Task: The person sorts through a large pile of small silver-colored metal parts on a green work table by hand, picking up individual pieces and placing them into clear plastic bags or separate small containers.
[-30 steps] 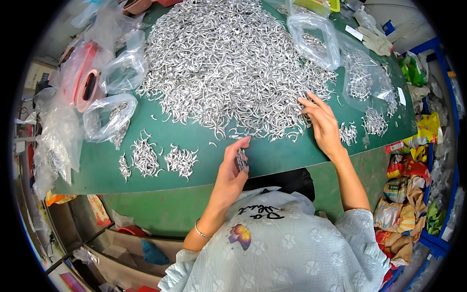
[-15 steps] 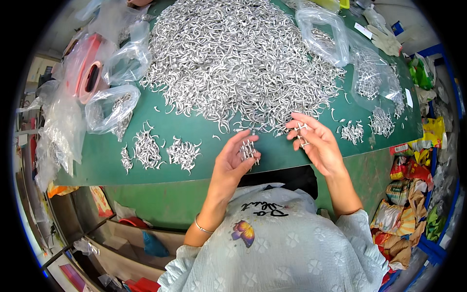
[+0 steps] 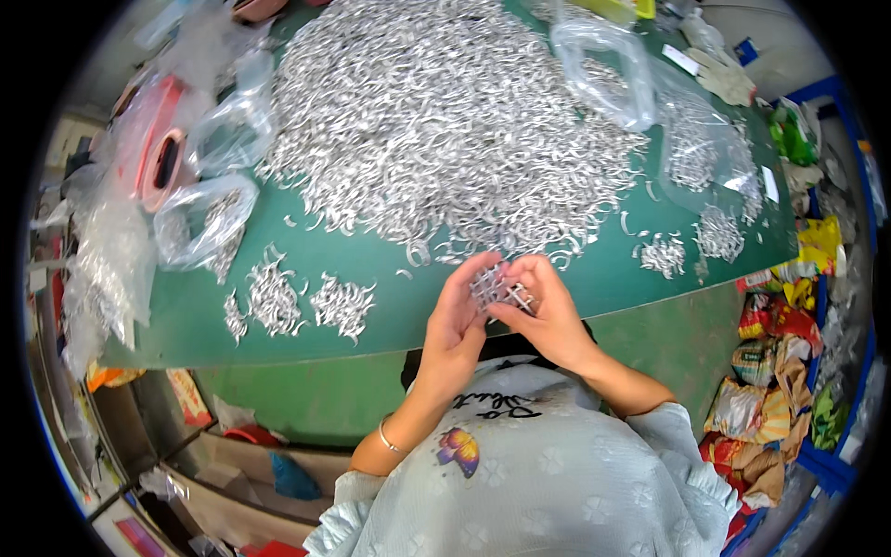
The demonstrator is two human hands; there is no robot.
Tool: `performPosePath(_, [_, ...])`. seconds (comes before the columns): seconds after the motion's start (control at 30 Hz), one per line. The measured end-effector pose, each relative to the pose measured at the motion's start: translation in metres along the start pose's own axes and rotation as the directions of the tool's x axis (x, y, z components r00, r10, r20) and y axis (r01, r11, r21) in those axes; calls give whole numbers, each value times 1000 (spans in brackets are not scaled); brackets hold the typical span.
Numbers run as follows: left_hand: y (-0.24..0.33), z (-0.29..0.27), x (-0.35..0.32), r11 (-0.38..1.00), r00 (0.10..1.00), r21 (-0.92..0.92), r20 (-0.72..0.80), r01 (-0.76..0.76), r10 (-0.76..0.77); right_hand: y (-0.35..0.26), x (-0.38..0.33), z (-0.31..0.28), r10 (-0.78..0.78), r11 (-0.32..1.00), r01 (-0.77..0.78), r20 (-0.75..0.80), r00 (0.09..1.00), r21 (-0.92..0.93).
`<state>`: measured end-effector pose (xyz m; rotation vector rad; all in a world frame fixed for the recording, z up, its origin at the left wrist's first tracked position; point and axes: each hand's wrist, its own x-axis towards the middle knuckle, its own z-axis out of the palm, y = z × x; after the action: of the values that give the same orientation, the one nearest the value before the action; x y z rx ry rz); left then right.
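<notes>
My left hand is curled around a bunch of small silver metal parts, which look like short bars with crosspieces. Against it comes my right hand, its thumb and fingers closed on another such metal part. Both hands meet just above the table's near edge. Beyond them spreads a large heap of small curved silver metal pieces. How many parts each hand has is hidden by the fingers.
Small piles of metal pieces lie at left and right on the green table. Clear plastic bags stand at the left; another bag stands at the back right. Colourful packages fill a blue-framed rack.
My right hand has moved left and nearer, bringing its metal part to my left hand. My left hand has shifted slightly to the right. The whole view has tilted a little.
</notes>
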<state>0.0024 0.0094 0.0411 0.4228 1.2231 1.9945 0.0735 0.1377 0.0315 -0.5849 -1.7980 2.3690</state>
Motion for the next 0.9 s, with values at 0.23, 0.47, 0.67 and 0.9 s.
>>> performPosePath(0.23, [-3, 14, 8, 933, 990, 335, 101, -128, 100, -20, -3, -16, 137, 991, -137, 22, 990, -8])
performPosePath(0.47, [7, 12, 11, 976, 995, 219, 102, -8, -15, -35, -7, -102, 14, 956, 73, -293, 956, 285])
performPosePath(0.67, [8, -3, 8, 977, 998, 213, 55, 15, -27, -75, 13, -217, -112, 992, 120, -654, 748, -33])
performPosePath(0.9, [11, -7, 16, 959, 998, 279, 46, -60, 49, -83, 82, -294, -689, 434, -73, -383, 615, -898])
